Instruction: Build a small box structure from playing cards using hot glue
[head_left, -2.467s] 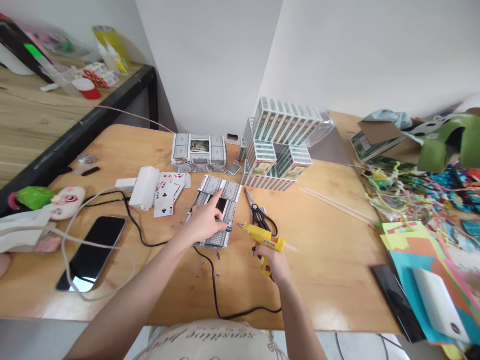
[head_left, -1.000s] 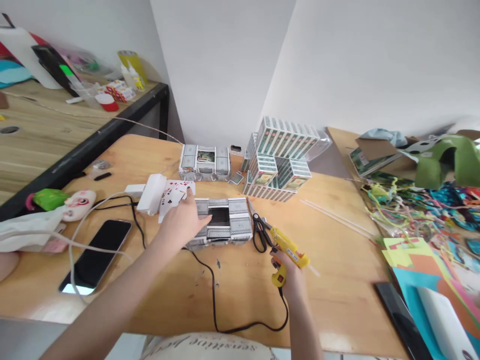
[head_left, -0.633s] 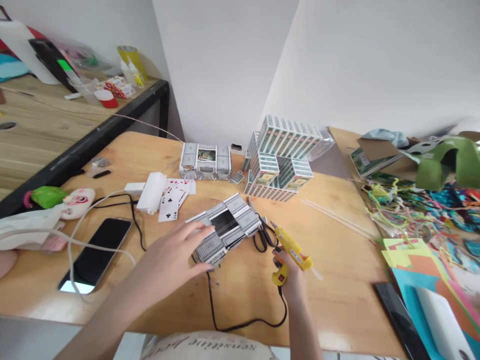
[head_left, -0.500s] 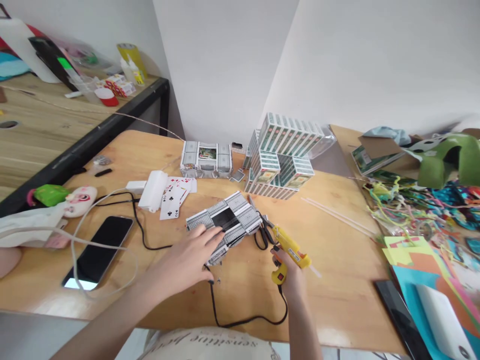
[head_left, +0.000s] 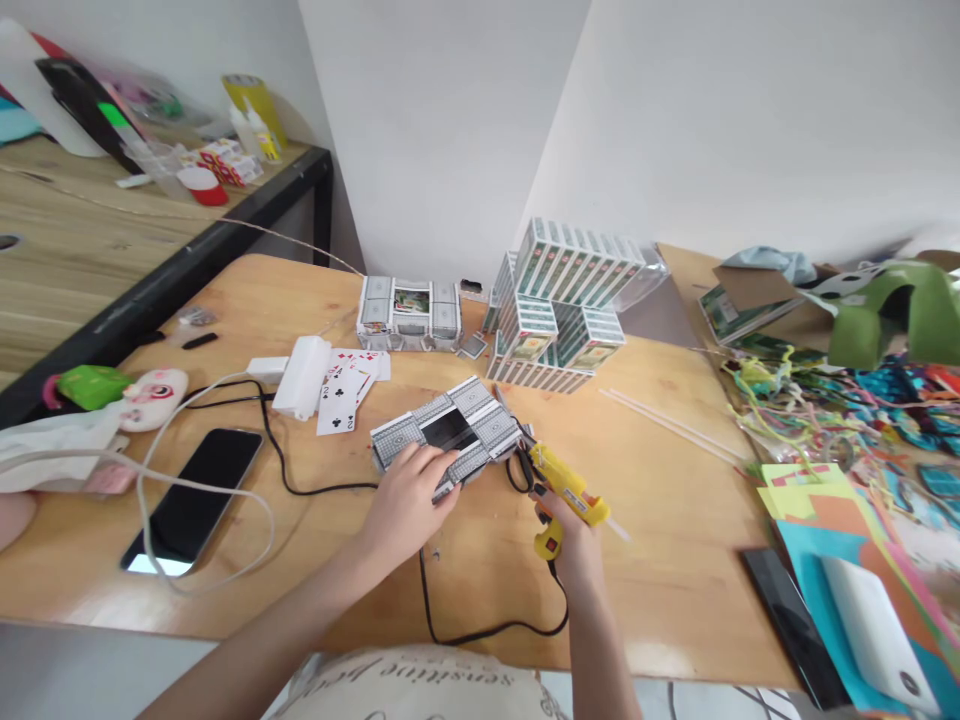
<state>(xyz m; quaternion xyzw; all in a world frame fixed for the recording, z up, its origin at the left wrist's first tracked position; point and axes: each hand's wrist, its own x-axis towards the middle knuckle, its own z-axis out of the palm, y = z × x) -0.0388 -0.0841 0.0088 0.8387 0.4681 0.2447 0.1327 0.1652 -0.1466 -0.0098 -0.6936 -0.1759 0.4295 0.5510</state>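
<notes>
My left hand [head_left: 412, 495] grips the near edge of a flat box made of grey-backed playing cards [head_left: 480, 410], fingers over its top beside a dark rectangular panel [head_left: 450, 429]. The thumb is hidden. My right hand [head_left: 576, 535] is wrapped around the handle of a yellow hot glue gun [head_left: 568, 480], its nozzle pointing up-left toward the box's right corner. A clear glue stick [head_left: 618, 529] juts from its rear. Scissors [head_left: 516, 468] with black handles lie partly hidden between box and gun.
Behind stand a similar card-covered box [head_left: 442, 310] and stacked card packs [head_left: 577, 270]. Loose playing cards [head_left: 339, 400], a power strip [head_left: 301, 375] and a phone [head_left: 195, 495] are left. Two glue sticks [head_left: 667, 425] and colored paper [head_left: 810, 550] lie right. The gun's black cord [head_left: 487, 636] loops in front.
My left hand has shifted slightly right and up along the box's near edge; its thumb, earlier visible below the box, is now hidden. The glue gun stays in my right hand, its nozzle near the box.
</notes>
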